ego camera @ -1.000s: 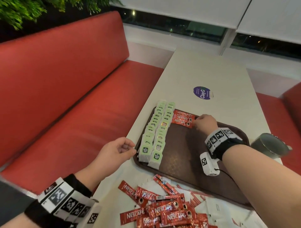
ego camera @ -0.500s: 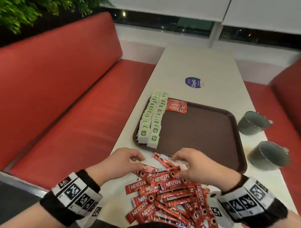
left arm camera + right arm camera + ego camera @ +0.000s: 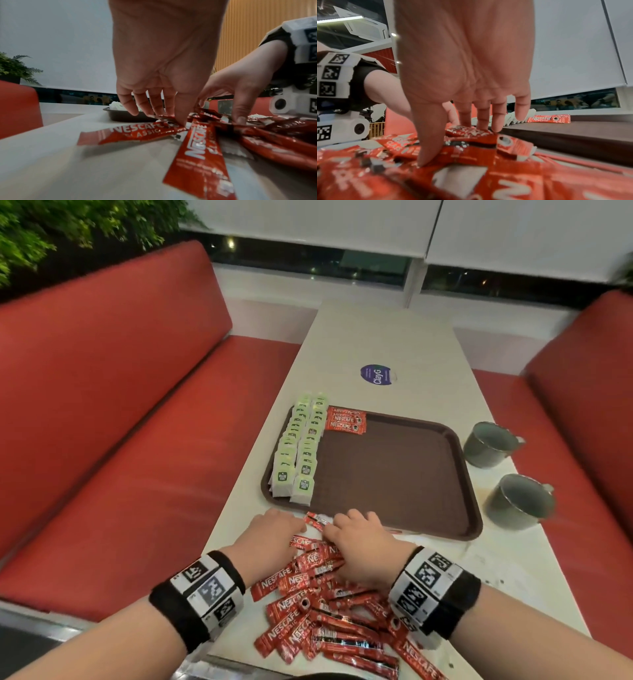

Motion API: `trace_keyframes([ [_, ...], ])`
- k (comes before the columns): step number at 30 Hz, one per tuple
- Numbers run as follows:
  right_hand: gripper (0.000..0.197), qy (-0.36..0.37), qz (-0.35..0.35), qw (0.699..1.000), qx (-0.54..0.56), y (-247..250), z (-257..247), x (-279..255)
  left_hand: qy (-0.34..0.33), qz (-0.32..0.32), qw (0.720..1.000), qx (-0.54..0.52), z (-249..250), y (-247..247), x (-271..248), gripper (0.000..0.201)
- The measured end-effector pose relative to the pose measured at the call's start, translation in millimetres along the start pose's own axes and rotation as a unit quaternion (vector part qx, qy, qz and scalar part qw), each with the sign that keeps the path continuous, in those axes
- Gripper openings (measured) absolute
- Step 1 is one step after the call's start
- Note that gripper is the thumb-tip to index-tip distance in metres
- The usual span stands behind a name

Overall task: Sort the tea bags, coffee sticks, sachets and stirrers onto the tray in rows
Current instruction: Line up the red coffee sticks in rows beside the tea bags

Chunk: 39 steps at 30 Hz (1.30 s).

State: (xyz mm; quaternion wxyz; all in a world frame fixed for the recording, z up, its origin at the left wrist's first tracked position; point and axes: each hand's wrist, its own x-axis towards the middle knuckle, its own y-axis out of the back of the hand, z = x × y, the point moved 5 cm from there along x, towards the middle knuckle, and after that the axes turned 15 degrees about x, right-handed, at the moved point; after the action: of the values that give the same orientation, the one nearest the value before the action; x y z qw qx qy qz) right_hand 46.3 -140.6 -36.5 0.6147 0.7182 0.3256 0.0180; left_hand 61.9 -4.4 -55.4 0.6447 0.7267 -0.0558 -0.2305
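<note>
Our left hand [image 3: 274, 537] and right hand [image 3: 363, 546] press spread fingers onto the near pile of coffee sticks [image 3: 322, 611]; neither grips one; the tray [image 3: 394, 474] lies beyond.

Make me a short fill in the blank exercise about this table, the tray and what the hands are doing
1. The green tea bags lie on the tray in ____ rows.
2. Beside the tray stand ____ metal mugs.
3. Both the left hand and the right hand reach into the loose pile of ____ coffee sticks.
4. The coffee sticks on the tray lie at its ____ end.

Missing words: two; two; red; far
</note>
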Motion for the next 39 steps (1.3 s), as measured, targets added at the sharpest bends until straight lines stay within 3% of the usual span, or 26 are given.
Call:
trace_keyframes([
  [6,0.036,0.028,0.0,1.0,-0.011,-0.7,-2.2,0.6,-0.013,0.005,0.999,-0.033,2.5,6.4,-2.0,0.018],
  [11,0.031,0.054,0.002,0.999,-0.005,6.2,2.6,-2.6,0.005,-0.003,0.994,-0.109,-8.8,13.0,-4.1,0.003],
  [14,0.031,0.05,0.005,0.998,0.04,10.6,9.8,-2.3,0.002,-0.01,0.992,-0.127,-11.5,17.3,-5.0,0.012],
  [17,0.012,0.046,0.024,0.991,0.126,16.5,13.7,-3.8,-0.004,0.003,0.984,-0.178,-11.3,22.8,-4.3,0.024],
  [20,0.009,0.028,0.061,0.972,0.227,25.9,15.5,-6.4,-0.04,-0.005,0.969,-0.244,-6.4,31.5,-3.5,0.048],
  [22,0.013,0.009,0.086,0.933,0.349,34.9,16.7,-8.2,-0.063,-0.031,0.948,-0.309,-2.2,38.3,-2.3,0.062],
  [27,0.017,0.0,0.14,0.74,0.658,51.5,13.7,-6.8,-0.113,-0.052,0.88,-0.458,18.4,62.6,6.1,0.075],
  [28,0.017,-0.002,0.154,0.722,0.675,54.4,12.8,-5.8,-0.112,-0.039,0.879,-0.461,24.1,70.1,8.1,0.071],
  [31,0.02,-0.005,0.196,0.725,0.66,63.3,13.4,-0.5,-0.089,0.049,0.874,-0.476,38.0,89.9,19.0,0.059],
  [33,0.036,-0.004,0.202,0.725,0.659,68.7,14.1,2.9,-0.051,0.104,0.871,-0.478,41.4,94.8,24.6,0.059],
  [36,0.049,-0.012,0.205,0.747,0.632,75.0,16.4,4.8,-0.014,0.132,0.861,-0.491,43.9,92.9,26.8,0.046],
  [37,0.043,-0.012,0.205,0.757,0.621,77.7,15.2,2.5,-0.018,0.123,0.844,-0.521,45.2,89.0,28.1,0.04],
  [39,0.037,0.007,0.186,0.769,0.612,78.3,10.9,-3.2,-0.025,0.085,0.775,-0.626,46.3,85.8,27.4,0.033],
])
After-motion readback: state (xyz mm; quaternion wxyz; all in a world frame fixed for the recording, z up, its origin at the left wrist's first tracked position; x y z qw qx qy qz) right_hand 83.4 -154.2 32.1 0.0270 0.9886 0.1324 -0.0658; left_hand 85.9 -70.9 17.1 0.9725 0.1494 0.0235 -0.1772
